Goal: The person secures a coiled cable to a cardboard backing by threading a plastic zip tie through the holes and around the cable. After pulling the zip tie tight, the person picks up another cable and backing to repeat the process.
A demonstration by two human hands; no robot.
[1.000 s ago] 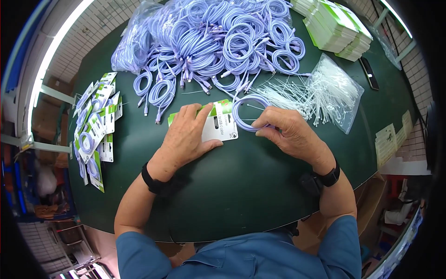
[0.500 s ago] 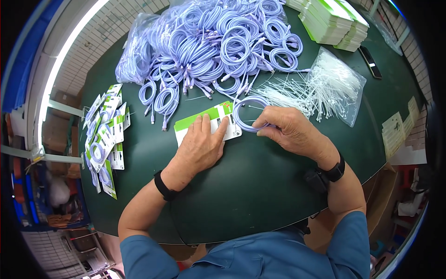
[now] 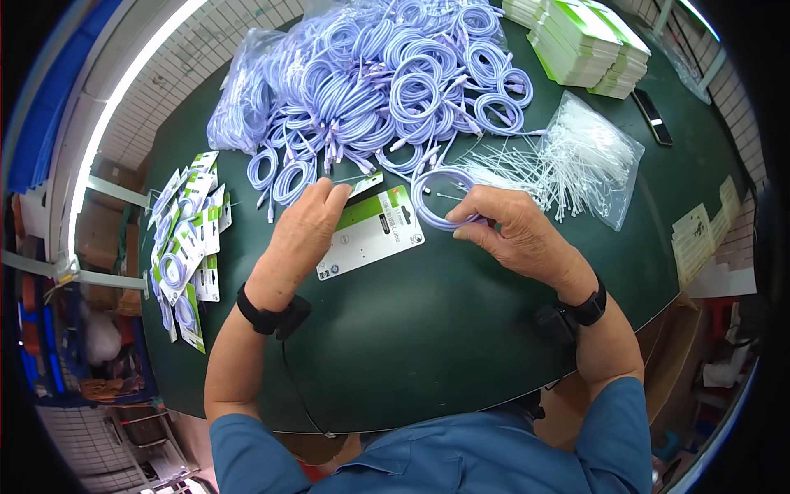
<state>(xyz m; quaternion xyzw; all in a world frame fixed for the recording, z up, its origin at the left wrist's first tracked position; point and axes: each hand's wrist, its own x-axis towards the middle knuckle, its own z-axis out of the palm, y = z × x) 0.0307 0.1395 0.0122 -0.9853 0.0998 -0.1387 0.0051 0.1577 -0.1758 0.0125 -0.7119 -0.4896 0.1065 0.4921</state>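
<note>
Between thumb and fingers, my right hand [image 3: 514,226] pinches a coiled lavender cable [image 3: 418,207], its loop resting just right of a printed card. That green-and-white packaging card [image 3: 374,239] lies flat on the table in front of me. My left hand [image 3: 306,226] is closed at the card's upper left. It grips a second packaging card [image 3: 367,184], tilted up and mostly hidden behind the fingers; only a green and white corner shows. A black band is on each wrist.
A large heap of coiled lavender cables [image 3: 370,82] covers the far side. White cable ties [image 3: 576,156] spill from a clear bag at the right. Finished-looking carded cables [image 3: 185,239] pile up at the left. Card stacks [image 3: 588,45] and a phone [image 3: 652,115] lie far right.
My left hand has risen from lying flat on the cards and moved left, now holding one card tilted up. Another card's face is uncovered. The right hand with the cable has barely moved.
</note>
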